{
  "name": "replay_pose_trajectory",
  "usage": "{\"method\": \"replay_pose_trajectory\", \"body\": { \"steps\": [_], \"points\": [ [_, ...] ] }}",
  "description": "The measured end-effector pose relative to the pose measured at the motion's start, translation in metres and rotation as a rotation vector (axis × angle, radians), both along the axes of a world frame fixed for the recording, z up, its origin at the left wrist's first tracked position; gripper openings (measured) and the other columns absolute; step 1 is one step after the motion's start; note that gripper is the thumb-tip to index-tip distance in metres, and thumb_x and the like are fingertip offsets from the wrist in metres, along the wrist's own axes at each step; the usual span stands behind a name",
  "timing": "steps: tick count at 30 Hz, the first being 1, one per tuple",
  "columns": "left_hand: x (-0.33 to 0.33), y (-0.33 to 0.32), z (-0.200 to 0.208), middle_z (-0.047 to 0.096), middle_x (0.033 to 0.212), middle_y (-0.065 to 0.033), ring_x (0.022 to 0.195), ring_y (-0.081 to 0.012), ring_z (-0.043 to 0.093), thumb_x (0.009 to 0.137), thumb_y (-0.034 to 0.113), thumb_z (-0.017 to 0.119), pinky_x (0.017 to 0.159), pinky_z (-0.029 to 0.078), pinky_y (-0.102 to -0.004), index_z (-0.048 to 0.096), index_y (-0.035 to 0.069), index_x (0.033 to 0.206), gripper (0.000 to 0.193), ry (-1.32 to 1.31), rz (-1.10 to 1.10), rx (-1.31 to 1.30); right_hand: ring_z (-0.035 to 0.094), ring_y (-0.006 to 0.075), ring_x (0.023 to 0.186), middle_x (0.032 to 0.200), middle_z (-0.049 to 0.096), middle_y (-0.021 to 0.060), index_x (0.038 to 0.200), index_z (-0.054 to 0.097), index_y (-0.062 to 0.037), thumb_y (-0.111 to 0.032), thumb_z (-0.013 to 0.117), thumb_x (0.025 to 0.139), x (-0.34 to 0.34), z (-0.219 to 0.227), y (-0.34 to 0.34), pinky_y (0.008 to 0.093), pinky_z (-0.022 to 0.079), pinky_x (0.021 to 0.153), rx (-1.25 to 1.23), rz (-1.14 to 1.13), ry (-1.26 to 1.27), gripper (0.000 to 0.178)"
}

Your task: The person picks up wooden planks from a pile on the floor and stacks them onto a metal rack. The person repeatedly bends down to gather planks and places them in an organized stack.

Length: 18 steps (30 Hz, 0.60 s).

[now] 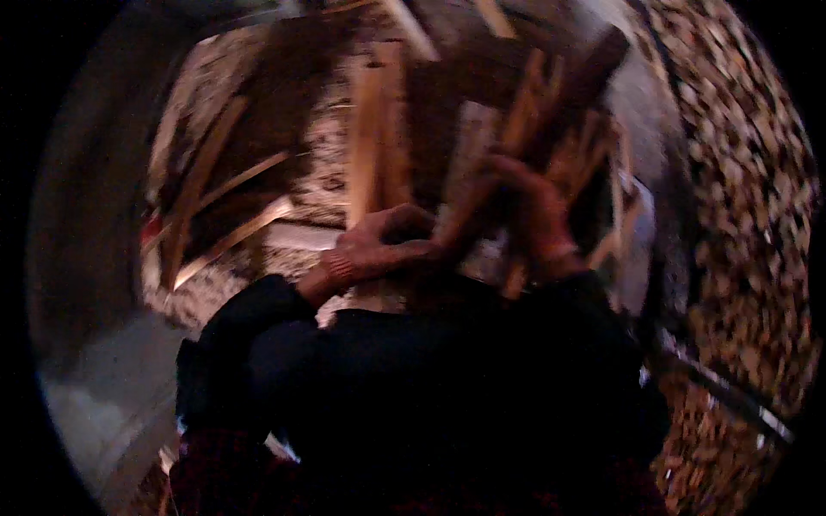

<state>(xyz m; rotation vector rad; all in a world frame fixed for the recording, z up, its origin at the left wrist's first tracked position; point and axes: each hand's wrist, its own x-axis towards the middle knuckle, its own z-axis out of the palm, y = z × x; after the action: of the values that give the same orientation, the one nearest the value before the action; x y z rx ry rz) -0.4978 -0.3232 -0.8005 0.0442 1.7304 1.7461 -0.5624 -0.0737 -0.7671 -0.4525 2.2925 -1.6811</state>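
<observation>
A dark, long piece of wood point(578, 90) slants from the middle up to the right, blurred by motion. My right hand point(538, 206) is bent round it partway along, with the fingers toward its upper side. At its lower end my left hand point(374, 245) closes on the wood between thumb and fingers; the exact grip is smeared. Just beyond my left hand stand light brown boards point(376, 138), side by side. A greyish piece of wood point(471, 142) and several split sticks point(581, 155) lie around my right hand.
Loose wood strips point(232, 241) lie at the left on ground strewn with chips point(331, 133). A large bed of wood chips or small pieces point(744, 172) fills the right side. A thin bar point(731, 391) crosses it at the lower right. Grey surface point(103, 387) at left.
</observation>
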Motion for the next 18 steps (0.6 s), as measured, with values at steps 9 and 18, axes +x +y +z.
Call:
{"method": "replay_pose_trajectory", "body": {
  "steps": [9,18],
  "points": [
    [0.046,-0.204,-0.071,0.045,0.142,-0.0203,0.126,-0.0403,0.045,0.077,0.039,0.071,0.105,0.039,-0.0462,0.052,0.011,0.132,0.065,0.365,0.119,-1.377,0.058,0.0243,0.113,0.126,0.061,0.0122,0.130,0.055,0.0002,-0.024,0.058,0.094,-0.048,-0.023,0.133,0.0372,0.046,0.097,0.058,-0.239,-0.418,0.043],
    [0.007,-0.161,-0.011,0.066,0.104,-0.0202,0.097,-0.0413,0.062,0.085,0.036,0.064,0.083,0.050,-0.0491,0.060,0.006,0.117,0.043,0.361,0.091,-1.129,0.053,0.0232,0.122,0.133,0.057,0.0119,0.134,0.053,-0.0004,-0.016,0.061,0.092,-0.024,-0.005,0.016,0.0356,0.041,0.103,0.230,0.050,-0.435,0.045]
  ]
}}
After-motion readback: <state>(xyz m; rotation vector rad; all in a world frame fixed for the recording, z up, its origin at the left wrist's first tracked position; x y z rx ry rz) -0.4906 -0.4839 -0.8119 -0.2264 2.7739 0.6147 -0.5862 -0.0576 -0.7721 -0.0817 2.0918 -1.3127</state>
